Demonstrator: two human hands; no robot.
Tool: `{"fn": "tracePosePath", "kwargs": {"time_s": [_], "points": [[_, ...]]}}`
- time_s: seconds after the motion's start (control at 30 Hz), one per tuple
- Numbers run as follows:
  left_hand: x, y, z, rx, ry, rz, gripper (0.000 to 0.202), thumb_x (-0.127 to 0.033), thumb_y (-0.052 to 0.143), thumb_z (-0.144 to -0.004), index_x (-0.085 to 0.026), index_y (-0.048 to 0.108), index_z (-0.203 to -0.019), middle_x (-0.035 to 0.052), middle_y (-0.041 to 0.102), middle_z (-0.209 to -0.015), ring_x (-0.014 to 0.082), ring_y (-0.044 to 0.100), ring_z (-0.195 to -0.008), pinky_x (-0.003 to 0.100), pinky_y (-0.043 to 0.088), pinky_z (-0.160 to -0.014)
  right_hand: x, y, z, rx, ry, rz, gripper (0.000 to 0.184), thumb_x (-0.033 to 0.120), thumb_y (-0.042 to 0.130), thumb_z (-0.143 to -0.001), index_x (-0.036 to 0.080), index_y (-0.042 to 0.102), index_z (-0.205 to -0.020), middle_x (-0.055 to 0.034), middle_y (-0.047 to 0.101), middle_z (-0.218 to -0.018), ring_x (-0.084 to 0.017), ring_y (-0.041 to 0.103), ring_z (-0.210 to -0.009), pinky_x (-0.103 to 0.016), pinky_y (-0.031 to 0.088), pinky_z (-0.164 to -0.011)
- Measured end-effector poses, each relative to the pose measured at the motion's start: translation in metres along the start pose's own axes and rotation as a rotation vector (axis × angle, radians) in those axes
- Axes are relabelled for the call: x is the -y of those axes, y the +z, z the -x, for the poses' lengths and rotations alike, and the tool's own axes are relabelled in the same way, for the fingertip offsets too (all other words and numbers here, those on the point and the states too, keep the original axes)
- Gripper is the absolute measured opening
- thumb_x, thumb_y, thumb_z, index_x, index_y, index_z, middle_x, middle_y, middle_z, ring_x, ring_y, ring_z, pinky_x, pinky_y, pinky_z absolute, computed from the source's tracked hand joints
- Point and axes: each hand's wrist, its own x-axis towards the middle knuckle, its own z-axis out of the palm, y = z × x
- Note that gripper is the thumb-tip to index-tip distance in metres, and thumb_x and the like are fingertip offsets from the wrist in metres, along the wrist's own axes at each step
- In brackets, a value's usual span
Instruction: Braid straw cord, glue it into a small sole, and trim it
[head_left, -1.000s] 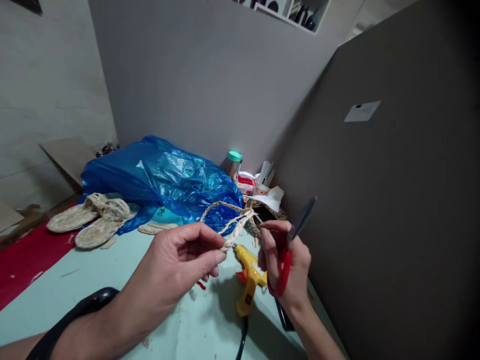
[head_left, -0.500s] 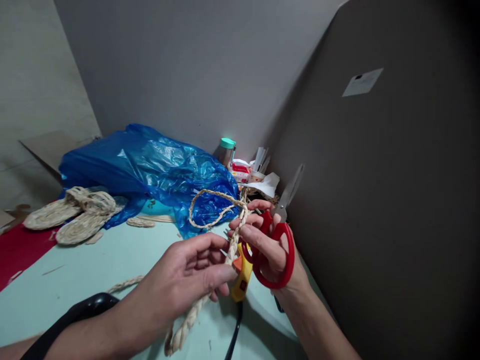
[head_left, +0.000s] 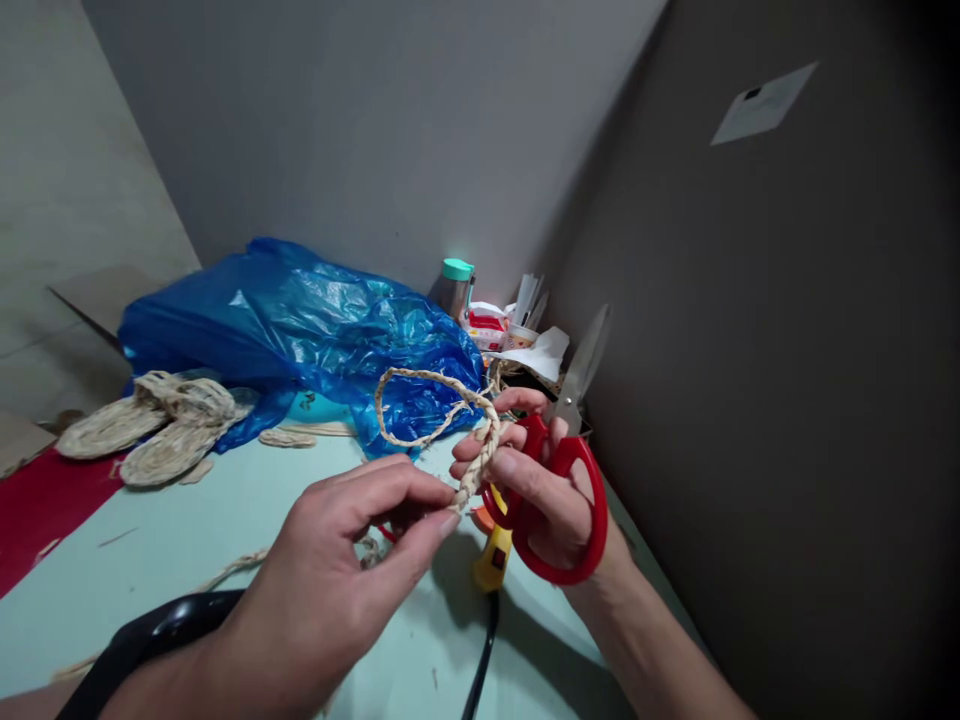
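Between thumb and fingertips, my left hand pinches a pale braided straw cord. Just above that pinch, my right hand grips the same braid with thumb and fingers. Red-handled scissors hang on the right hand's fingers, blades pointing up and away from the cord. A thinner length of the braid loops out to the left in front of the blue bag. Partly hidden behind the hands lies a yellow corded tool with an orange part, which looks like a glue gun.
A blue plastic bag lies at the back. Woven straw slippers rest at left, near a red sheet. A green-lidded bottle and a tissue pack stand behind. A dark panel borders the right side.
My left hand has shifted up along the braid and now pinches it close below the right hand. The thick lower braid has mostly gone out of sight. The view has tilted slightly.
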Motion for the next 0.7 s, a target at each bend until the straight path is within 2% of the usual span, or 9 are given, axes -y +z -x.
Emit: {"fn": "tracePosePath", "kwargs": {"time_s": [0.07, 0.23, 0.33, 0.4, 0.5, 0.6, 0.7], "points": [[-0.002, 0.0, 0.0, -0.009, 0.025, -0.034, 0.011, -0.018, 0.065, -0.078, -0.021, 0.075, -0.072, -0.0009, 0.076, -0.071, 0.013, 0.069, -0.065, 0.016, 0.053, -0.058, 0.0, -0.001, 0.0, -0.01, 0.01, 0.013, 0.034, 0.029, 0.08, -0.08, 0.023, 0.055, -0.102, -0.0005, 0.076, -0.081, -0.015, 0.07, -0.069, -0.026, 0.054, -0.061], [-0.003, 0.002, -0.002, -0.029, -0.063, 0.045, 0.011, -0.022, 0.07, -0.07, -0.021, 0.078, -0.077, -0.001, 0.077, -0.067, 0.0142, 0.071, -0.059, 0.015, 0.056, -0.055, -0.003, -0.003, -0.003, 0.029, -0.01, -0.023, 0.031, 0.026, 0.076, -0.085, 0.023, 0.053, -0.106, -0.0005, 0.076, -0.086, -0.015, 0.071, -0.073, -0.026, 0.055, -0.063], [0.003, 0.004, 0.0, -0.065, -0.111, 0.061, 0.012, -0.022, 0.071, -0.07, -0.021, 0.079, -0.079, 0.0002, 0.077, -0.07, 0.0155, 0.073, -0.062, 0.017, 0.058, -0.057, -0.002, -0.005, -0.005, 0.028, -0.048, 0.072, 0.028, 0.033, 0.071, -0.089, 0.023, 0.051, -0.106, -0.0004, 0.076, -0.085, -0.013, 0.069, -0.067, -0.024, 0.054, -0.061], [0.01, 0.005, 0.001, -0.106, -0.154, 0.083, 0.015, -0.026, 0.072, -0.074, -0.023, 0.08, -0.086, 0.0003, 0.077, -0.073, 0.0156, 0.072, -0.064, 0.017, 0.057, -0.056, 0.0, -0.008, -0.004, -0.058, -0.104, 0.288, 0.027, 0.039, 0.068, -0.091, 0.024, 0.05, -0.106, 0.0017, 0.072, -0.077, -0.012, 0.065, -0.059, -0.022, 0.049, -0.053], [0.02, 0.004, 0.002, -0.169, -0.211, 0.137, 0.018, -0.032, 0.076, -0.075, -0.025, 0.08, -0.091, 0.0002, 0.075, -0.075, 0.0149, 0.07, -0.064, 0.018, 0.057, -0.057, 0.004, -0.012, 0.0, -0.156, -0.265, 0.797, 0.023, 0.037, 0.065, -0.091, 0.026, 0.048, -0.101, 0.0043, 0.063, -0.069, -0.012, 0.058, -0.054, -0.022, 0.043, -0.05], [0.023, 0.003, -0.001, -0.192, -0.245, 0.224, 0.019, -0.033, 0.078, -0.074, -0.024, 0.08, -0.091, 0.0001, 0.073, -0.081, 0.013, 0.067, -0.059, 0.02, 0.058, -0.057, 0.003, -0.014, 0.005, -0.088, -0.478, 1.304, 0.02, 0.027, 0.061, -0.088, 0.024, 0.048, -0.102, 0.002, 0.06, -0.071, -0.015, 0.056, -0.057, -0.026, 0.041, -0.054], [0.02, 0.0, -0.005, -0.176, -0.225, 0.254, 0.013, -0.03, 0.074, -0.076, -0.025, 0.079, -0.087, -0.0002, 0.072, -0.086, 0.0129, 0.067, -0.063, 0.019, 0.057, -0.056, -0.004, -0.013, 0.004, -0.059, -0.643, 1.65, 0.028, 0.021, 0.057, -0.079, 0.019, 0.052, -0.107, -0.0019, 0.064, -0.071, -0.019, 0.059, -0.058, -0.029, 0.039, -0.055]]}}
